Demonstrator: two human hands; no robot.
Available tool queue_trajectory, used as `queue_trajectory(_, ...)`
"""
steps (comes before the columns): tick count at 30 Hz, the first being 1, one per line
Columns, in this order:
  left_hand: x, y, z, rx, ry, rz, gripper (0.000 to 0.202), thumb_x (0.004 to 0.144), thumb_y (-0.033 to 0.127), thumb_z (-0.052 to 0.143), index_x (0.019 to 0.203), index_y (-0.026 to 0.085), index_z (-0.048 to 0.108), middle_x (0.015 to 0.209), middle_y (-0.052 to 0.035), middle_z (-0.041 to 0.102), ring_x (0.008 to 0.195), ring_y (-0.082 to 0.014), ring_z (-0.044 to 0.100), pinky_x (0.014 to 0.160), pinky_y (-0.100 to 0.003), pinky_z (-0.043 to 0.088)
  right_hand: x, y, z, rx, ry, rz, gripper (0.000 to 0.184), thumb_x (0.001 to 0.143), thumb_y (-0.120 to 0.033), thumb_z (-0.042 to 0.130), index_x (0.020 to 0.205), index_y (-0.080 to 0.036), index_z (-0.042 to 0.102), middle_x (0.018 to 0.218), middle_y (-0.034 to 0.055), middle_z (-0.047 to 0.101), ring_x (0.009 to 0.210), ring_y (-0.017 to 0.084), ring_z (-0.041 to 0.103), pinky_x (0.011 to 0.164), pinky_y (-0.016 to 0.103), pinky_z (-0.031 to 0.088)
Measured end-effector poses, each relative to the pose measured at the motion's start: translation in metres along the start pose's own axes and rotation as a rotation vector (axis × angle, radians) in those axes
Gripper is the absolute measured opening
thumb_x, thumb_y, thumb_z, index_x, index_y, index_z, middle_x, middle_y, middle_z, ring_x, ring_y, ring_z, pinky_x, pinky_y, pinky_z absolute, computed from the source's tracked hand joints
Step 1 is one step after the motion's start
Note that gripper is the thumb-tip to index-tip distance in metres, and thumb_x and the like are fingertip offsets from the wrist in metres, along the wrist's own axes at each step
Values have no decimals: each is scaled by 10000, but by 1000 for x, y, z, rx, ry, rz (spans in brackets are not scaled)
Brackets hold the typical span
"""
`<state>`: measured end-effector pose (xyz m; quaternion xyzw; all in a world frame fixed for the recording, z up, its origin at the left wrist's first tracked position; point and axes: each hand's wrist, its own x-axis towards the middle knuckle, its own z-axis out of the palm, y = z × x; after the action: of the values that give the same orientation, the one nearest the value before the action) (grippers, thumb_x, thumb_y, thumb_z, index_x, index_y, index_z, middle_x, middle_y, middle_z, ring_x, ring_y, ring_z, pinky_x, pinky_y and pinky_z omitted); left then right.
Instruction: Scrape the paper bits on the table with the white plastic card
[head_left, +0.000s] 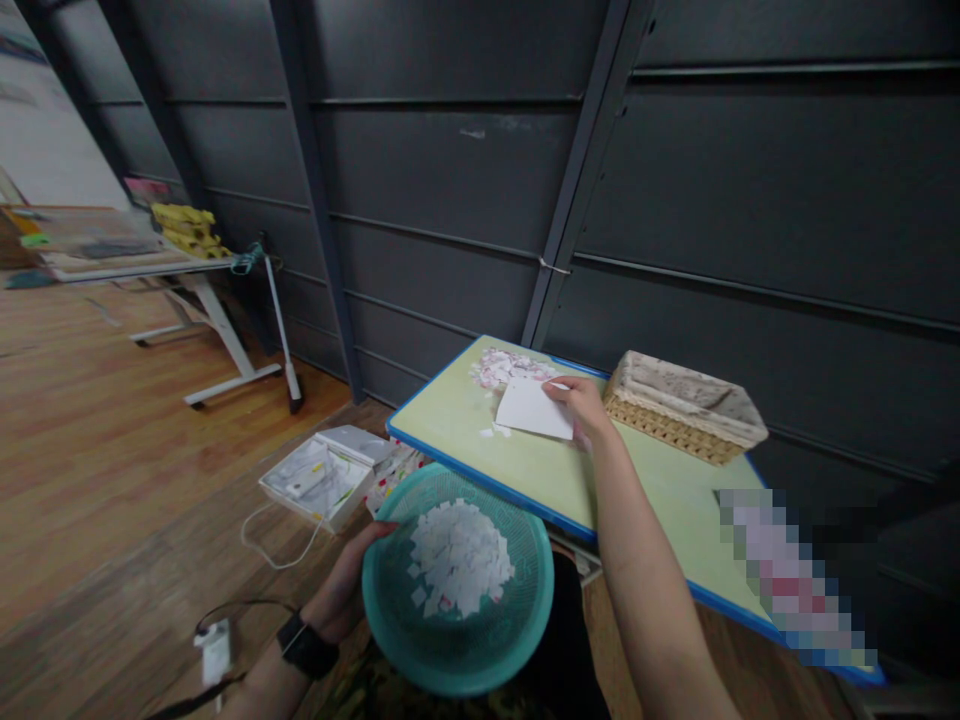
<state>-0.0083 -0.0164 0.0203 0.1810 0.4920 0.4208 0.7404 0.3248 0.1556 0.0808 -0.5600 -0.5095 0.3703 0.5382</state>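
Note:
My left hand (346, 585) grips the rim of a teal plastic basket (517, 610) held below the table's near edge; a heap of small white paper scraps (459, 556) lies in it. My right hand (583, 403) reaches across the pale green table (555, 475) and pinches the far corner of a white sheet of paper (531, 408) lying flat on it. Just beyond the sheet sits a pile of white and pink paper bits (501, 366), with a few loose scraps (493, 431) at the sheet's near corner.
A woven basket with a cloth lining (681, 404) stands on the table right of my hand. An open white box (321, 478) and cables (270, 550) lie on the wooden floor. A second table (112, 262) stands at the far left. A dark panelled wall (675, 200) runs behind.

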Motion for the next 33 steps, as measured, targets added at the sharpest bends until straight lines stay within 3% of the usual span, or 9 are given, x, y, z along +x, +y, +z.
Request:
queue_trajectory(3,0,1,0,12,-3,-21,154,808,210,541,706,126,621,565,-55,717,472,-164,641,512,-289,539,0,-1,1,1,72,-4,407,506,-427,741,777,-127,697,705,51,675,576,171,575,510,260,390)
queue_trajectory(13,0,-1,1,-6,3,-9,163,817,196,530,705,132,629,556,-39,713,470,-151,641,514,-271,535,-5,-4,2,41,35,15,375,516,-400,739,780,-137,691,693,47,675,585,188,591,508,267,399)
queue_trajectory(24,-1,1,1,-23,-11,-15,139,792,209,567,703,130,639,535,-34,704,474,-154,638,512,-270,530,14,10,-9,-306,82,-213,383,635,-458,637,844,-149,723,842,70,705,766,223,607,666,306,425)
queue_trajectory(28,-1,1,1,-24,-9,-13,114,770,206,593,704,128,642,549,-34,712,493,-161,646,536,-275,537,13,6,-7,-310,117,-269,381,663,-453,613,858,-147,726,870,76,709,807,231,608,719,319,420)
queue_trajectory(33,0,0,0,-10,-25,-13,98,758,220,604,729,132,638,588,-41,731,484,-169,648,518,-285,531,4,-1,-3,-273,77,-240,383,637,-461,630,811,-134,729,831,86,705,768,226,599,679,311,419)
